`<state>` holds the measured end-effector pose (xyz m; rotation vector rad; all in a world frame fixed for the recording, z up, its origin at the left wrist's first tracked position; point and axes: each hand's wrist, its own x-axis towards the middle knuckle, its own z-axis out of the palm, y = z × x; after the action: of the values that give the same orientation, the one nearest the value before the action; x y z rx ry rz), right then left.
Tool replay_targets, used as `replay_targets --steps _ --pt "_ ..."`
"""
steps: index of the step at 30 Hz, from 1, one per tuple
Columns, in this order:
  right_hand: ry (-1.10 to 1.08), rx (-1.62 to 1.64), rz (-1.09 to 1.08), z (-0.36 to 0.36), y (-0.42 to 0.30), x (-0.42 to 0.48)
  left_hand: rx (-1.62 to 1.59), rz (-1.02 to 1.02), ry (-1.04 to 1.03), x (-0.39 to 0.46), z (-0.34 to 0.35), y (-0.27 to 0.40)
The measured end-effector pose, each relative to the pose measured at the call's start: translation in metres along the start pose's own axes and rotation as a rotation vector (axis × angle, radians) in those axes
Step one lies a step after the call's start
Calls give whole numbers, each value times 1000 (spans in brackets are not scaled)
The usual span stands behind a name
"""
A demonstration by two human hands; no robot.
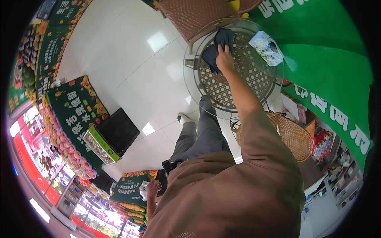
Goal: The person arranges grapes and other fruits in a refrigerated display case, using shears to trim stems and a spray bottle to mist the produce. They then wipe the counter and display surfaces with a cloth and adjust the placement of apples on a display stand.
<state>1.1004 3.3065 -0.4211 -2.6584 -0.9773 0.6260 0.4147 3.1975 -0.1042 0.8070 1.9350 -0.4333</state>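
My right hand (225, 58) reaches forward over a round glass-topped table (262, 86) with a perforated lattice under the glass. Its fingers are closed on the middle of a dark blue cloth (223, 37), which spreads out on both sides of them near the table's left edge. To the right on the glass lies a tissue box (265, 47) with a blue and white flower pattern. My left hand (154, 188) hangs low by my left side, fingers loosely bent and apart, with nothing visible in it. Behind it in the picture is a white item bearing a numeral (143, 190).
A brown woven chair (193, 15) touches the table's far side; a tan wicker chair (293, 136) stands near its right side. Green cloth with white writing (324, 68) covers a long surface at right. At left are fruit displays (64, 139) and a black crate (117, 131).
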Motion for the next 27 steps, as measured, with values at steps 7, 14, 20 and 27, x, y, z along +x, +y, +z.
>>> replay_targets --steps 7,14,20,27 --pt "14 -93 222 25 162 -176 24 33 -28 22 -10 64" --pt "-308 45 1077 -24 214 -197 60 47 -35 34 -23 95" --pt "-17 126 997 18 101 -154 29 62 -68 49 -32 92" --pt "5 173 22 69 -49 -99 74 61 -22 58 -41 90"
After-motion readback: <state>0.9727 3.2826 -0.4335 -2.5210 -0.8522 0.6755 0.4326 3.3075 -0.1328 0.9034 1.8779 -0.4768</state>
